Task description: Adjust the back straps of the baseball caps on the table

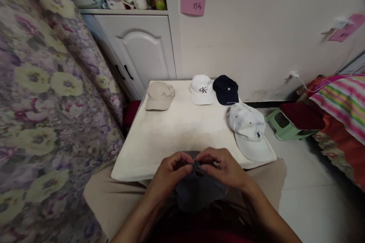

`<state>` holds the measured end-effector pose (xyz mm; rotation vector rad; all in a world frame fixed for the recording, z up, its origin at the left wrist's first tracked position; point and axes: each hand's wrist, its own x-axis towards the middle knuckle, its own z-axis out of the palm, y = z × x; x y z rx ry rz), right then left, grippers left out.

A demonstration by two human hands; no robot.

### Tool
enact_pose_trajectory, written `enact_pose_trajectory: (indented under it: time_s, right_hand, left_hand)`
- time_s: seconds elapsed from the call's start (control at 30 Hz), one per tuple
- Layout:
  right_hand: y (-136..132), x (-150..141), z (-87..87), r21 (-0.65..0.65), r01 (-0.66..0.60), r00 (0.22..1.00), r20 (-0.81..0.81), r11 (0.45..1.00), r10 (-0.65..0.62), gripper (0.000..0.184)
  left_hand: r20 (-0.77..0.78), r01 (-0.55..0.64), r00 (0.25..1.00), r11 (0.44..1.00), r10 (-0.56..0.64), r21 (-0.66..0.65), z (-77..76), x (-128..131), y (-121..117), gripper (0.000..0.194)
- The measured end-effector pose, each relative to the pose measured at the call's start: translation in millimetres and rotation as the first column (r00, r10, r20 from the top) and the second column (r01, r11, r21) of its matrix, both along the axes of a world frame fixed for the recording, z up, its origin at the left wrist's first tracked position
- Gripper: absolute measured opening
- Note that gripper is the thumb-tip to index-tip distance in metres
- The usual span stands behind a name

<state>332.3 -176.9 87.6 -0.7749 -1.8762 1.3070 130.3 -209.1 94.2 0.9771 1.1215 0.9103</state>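
Note:
My left hand (175, 168) and my right hand (219, 165) meet at the table's near edge, both pinching the back strap of a dark grey cap (196, 193). The cap hangs over my lap, its crown towards me; the strap's fastening is too small to make out. Beyond my right hand lies a pale grey cap (249, 127) with a small dark blue emblem. Farther back are a white cap (201, 89) with black letters and a navy cap (226, 90) beside it. A beige cap (160, 96) sits at the far left.
All these rest on a cream-covered table (182, 136) against the wall. A floral curtain (42, 102) hangs at the left, before a white cabinet (139, 45). On the right are a green stool (288, 123) and a bed with a striped cover (345, 102).

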Motion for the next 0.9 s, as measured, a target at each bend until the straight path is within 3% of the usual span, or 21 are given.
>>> enact_pose_trajectory:
  time_s: [0.1, 0.17, 0.3, 0.43, 0.57, 0.73, 0.9]
  right_hand:
    - [1.2, 0.8, 3.8, 0.242, -0.014, 0.990, 0.141, 0.970, -0.021, 0.022]
    - [0.9, 0.8, 6.4, 0.310, -0.032, 0.974, 0.222, 0.950, -0.039, 0.020]
    - [0.2, 0.6, 8.3, 0.312, -0.031, 0.954, 0.294, 0.950, -0.065, 0.018]
    - [1.2, -0.4, 3.6, 0.282, -0.042, 0.973, 0.229, 0.959, -0.025, 0.023]
    - [0.6, -4.5, -2.8, 0.159, 0.001, 0.983, 0.182, 0.987, -0.030, 0.021]
    - [-0.4, -11.0, -9.3, -0.205, 0.085, 0.995, 0.071, 0.975, -0.072, 0.012]
    - [1.3, -13.6, -14.9, -0.283, 0.130, 0.990, -0.012, 0.950, -0.139, 0.010]
  left_hand:
    - [-0.029, -0.045, 0.999, 0.999, 0.045, 0.004, -1.8, 1.5, 0.8, 0.019]
    - [-0.028, -0.070, 0.997, 0.998, 0.070, -0.004, -3.3, 3.6, 1.4, 0.019]
    - [0.027, -0.091, 0.995, 0.995, 0.092, -0.033, -7.1, 6.2, 1.4, 0.021]
    - [0.112, -0.074, 0.990, 0.994, 0.082, -0.074, -11.7, 7.2, -0.3, 0.021]
    - [0.128, -0.053, 0.990, 0.995, 0.064, -0.086, -13.3, 7.3, -0.3, 0.021]
    - [-0.095, -0.031, 0.995, 0.994, 0.041, 0.105, -11.1, 7.2, -0.7, 0.016]
    - [-0.180, -0.014, 0.983, 0.985, 0.046, 0.173, -10.1, 8.5, -2.2, 0.014]
